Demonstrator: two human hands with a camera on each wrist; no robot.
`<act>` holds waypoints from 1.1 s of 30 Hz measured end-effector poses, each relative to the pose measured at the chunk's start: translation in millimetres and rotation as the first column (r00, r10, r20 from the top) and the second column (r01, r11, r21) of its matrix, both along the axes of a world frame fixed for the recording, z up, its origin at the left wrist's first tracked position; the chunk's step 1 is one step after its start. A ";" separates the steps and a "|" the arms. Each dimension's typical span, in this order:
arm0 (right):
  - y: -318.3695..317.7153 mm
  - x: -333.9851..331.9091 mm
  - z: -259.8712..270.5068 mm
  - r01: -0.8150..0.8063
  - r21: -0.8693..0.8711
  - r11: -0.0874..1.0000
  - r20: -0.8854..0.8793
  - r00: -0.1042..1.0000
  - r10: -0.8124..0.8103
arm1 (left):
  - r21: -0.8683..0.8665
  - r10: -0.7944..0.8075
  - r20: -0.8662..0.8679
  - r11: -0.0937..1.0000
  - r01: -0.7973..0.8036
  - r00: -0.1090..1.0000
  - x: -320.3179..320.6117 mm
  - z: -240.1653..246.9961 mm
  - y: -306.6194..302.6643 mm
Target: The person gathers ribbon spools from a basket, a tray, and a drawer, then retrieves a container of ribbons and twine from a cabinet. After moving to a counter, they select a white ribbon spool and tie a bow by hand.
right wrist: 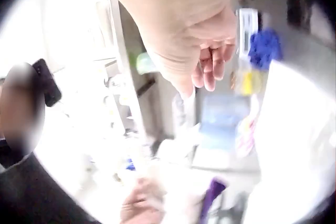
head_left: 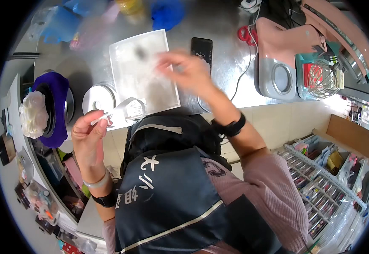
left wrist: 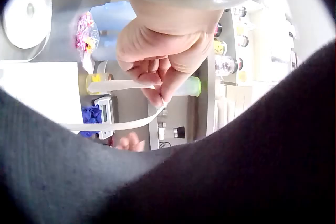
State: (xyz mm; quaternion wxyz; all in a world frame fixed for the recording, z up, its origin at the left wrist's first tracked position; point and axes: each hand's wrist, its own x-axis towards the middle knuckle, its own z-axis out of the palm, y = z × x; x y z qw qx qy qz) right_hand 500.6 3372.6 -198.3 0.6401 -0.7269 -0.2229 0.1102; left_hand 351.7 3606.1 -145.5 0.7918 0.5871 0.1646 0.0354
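Observation:
In the head view my left hand [head_left: 90, 133] pinches a narrow white ribbon [left wrist: 115, 127] between thumb and fingertips, at the table's near edge. The ribbon trails from the pinch and loops in front of a white sheet [head_left: 161, 91] that lies on the metal table. Beside that hand stands a white spool [head_left: 92, 96], seen also in the left wrist view. Blurred by motion, my right hand [head_left: 188, 72] is over the sheet's right side. Its fingers [right wrist: 208, 71] are loosely bent in the right wrist view, with nothing visible between them.
To the right are a phone [head_left: 202, 47], red-handled scissors [head_left: 246, 35], a cable and a pink mixer [head_left: 273, 59]. A blue cloth [head_left: 167, 13] and plastic bags are at the back. On the left, a white flower-like piece [head_left: 33, 113] stands by purple cloth [head_left: 57, 97].

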 end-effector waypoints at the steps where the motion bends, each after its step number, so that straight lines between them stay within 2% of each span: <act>1: 18.2 -9.2 6.4 -0.186 0.071 0.980 0.029 0.982 0.185 | -0.008 -0.013 0.011 1.000 0.013 1.000 -0.5 -1.3 1.2; 3: 45.9 -33.6 35.4 -0.369 0.243 0.897 0.025 0.927 0.374 | -0.012 -0.035 0.024 0.999 0.036 0.999 -1.8 -0.5 4.5; 5: 64.4 -44.1 39.2 -0.441 0.212 0.872 0.132 0.897 0.422 | -0.049 0.008 0.054 0.999 -0.005 0.999 -4.3 2.1 7.4; 6: 71.3 -45.5 37.9 -0.435 0.147 0.888 0.139 0.898 0.417 | -0.048 0.031 0.082 0.998 -0.027 0.996 -4.9 3.6 6.8; 13: 77.4 -44.6 36.0 -0.431 0.176 0.885 -0.071 0.891 0.448 | -0.095 0.121 0.035 0.989 -0.118 0.992 -12.9 -4.6 12.6; 16: 74.6 -43.0 37.9 -0.439 0.165 0.883 -0.156 0.873 0.463 | -0.045 0.183 -0.005 0.982 -0.183 0.983 -10.2 -0.7 6.3; 18: 74.9 -43.5 34.3 -0.425 0.135 0.895 -0.019 0.902 0.432 | -0.014 0.148 -0.012 0.989 -0.148 0.989 -8.8 3.3 4.1; 22: 73.3 -48.7 39.6 -0.404 0.013 0.915 0.062 0.913 0.402 | 0.079 0.098 0.015 0.992 -0.099 0.995 -8.7 6.0 3.5; 24: 73.8 -52.5 40.7 -0.315 -0.036 0.948 0.190 0.929 0.316 | 0.325 0.145 0.103 0.930 -0.172 0.984 -7.3 7.1 -2.2; 25: 73.7 -53.2 42.0 -0.316 -0.035 0.948 0.190 0.929 0.316 | 0.325 0.146 0.103 0.930 -0.172 0.984 -6.2 9.3 -4.6; 27: 73.9 -53.9 45.4 -0.262 -0.047 0.964 0.253 0.930 0.266 | 0.467 0.070 0.207 0.869 -0.161 0.976 -4.0 14.6 -7.6; 31: 76.0 -56.3 46.8 -0.228 -0.080 0.970 0.300 0.923 0.242 | 0.407 0.077 0.199 0.900 -0.154 0.977 -5.3 6.1 0.7; 33: 74.7 -56.7 48.8 -0.217 -0.142 0.966 0.310 0.917 0.252 | 0.229 0.143 0.205 0.955 -0.190 0.968 -6.7 -1.5 4.4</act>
